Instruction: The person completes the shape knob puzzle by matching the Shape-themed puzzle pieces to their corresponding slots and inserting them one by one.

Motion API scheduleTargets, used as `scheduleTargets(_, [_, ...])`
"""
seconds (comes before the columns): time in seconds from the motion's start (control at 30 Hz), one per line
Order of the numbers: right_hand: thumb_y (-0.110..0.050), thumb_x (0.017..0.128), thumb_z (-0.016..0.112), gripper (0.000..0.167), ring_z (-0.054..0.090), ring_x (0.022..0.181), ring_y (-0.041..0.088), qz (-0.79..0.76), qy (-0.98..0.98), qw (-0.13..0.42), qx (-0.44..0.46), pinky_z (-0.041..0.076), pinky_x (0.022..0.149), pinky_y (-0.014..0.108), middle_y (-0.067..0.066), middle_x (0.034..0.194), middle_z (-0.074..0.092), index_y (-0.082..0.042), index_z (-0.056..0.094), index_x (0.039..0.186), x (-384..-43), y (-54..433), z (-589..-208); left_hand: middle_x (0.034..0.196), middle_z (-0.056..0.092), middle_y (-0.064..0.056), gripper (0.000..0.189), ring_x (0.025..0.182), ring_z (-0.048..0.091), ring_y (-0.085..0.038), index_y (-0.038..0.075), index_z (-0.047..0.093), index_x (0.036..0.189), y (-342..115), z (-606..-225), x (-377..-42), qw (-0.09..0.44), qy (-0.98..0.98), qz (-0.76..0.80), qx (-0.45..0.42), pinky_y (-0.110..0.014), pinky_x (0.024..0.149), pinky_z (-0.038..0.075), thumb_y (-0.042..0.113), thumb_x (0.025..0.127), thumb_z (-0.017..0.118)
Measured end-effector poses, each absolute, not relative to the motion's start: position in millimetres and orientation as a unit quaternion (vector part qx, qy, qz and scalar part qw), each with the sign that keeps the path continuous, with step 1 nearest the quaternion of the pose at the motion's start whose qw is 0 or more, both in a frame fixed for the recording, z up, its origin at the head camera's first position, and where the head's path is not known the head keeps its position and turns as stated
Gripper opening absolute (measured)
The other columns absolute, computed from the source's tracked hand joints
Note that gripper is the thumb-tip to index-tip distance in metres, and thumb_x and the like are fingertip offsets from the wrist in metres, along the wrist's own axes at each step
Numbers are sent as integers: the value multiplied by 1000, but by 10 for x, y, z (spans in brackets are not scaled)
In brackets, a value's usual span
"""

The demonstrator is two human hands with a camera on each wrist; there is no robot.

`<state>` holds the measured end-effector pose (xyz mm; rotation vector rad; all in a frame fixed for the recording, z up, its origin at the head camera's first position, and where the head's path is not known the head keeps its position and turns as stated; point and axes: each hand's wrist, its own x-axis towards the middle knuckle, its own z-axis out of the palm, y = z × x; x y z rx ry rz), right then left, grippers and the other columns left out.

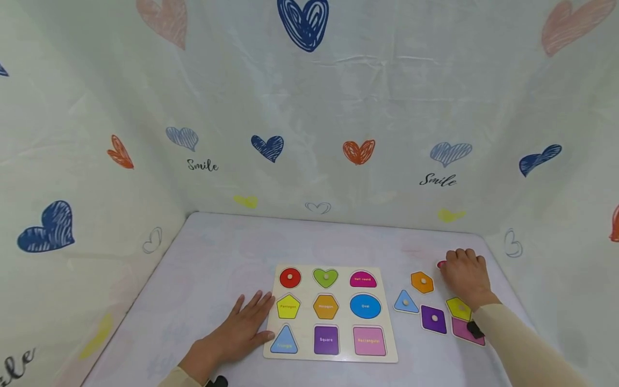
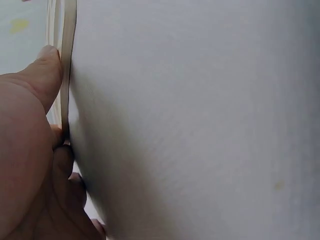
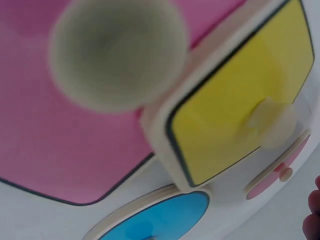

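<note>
My left hand rests at the left edge of a shape puzzle board, fingers stretched out. In the left wrist view, its thumb lies against the board's edge. My right hand is over the pieces at the right, its fingers bent downward. A pink half-round piece shows beside its fingertips, apart from them in the right wrist view. A blue oval piece, hidden in the head view, lies near a yellow pentagon. The pentagon overlaps a pink rectangle.
An orange hexagon, a light blue triangle and a purple square lie between board and right hand. A red circle and a green heart, both knobbed, sit in the board. Heart-printed cloth surrounds the table.
</note>
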<state>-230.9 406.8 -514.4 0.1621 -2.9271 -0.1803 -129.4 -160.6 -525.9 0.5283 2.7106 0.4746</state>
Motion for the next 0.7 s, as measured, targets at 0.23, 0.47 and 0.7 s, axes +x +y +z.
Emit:
scheduleTargets(0.23, [-14, 93, 76, 31, 50, 91, 43, -71, -992, 79, 62, 48, 79, 58, 24, 94, 61, 10, 60, 105, -2250, 4126, -5169, 175, 29, -1, 90, 165, 15, -29, 16, 29, 168, -1616, -5322, -1322, 167, 955, 162, 185, -63, 131, 6, 61, 98, 63])
scheduleTargets(0.47, [-10, 89, 82, 35, 51, 95, 46, -103, -990, 62, 68, 49, 80, 59, 26, 98, 62, 12, 62, 107, -2217, 4170, -5214, 175, 29, -2, 90, 165, 14, -30, 15, 30, 168, -1620, -5315, -1321, 170, 951, 178, 186, -64, 131, 4, 60, 98, 64])
scheduleTargets(0.7, [-15, 89, 84, 38, 51, 96, 46, -112, -990, 57, 60, 49, 82, 60, 26, 98, 63, 12, 65, 109, -2229, 4185, -5224, 175, 29, -1, 89, 165, 15, -30, 15, 30, 168, -1622, -5308, -1313, 168, 953, 172, 187, -64, 131, 4, 60, 99, 63])
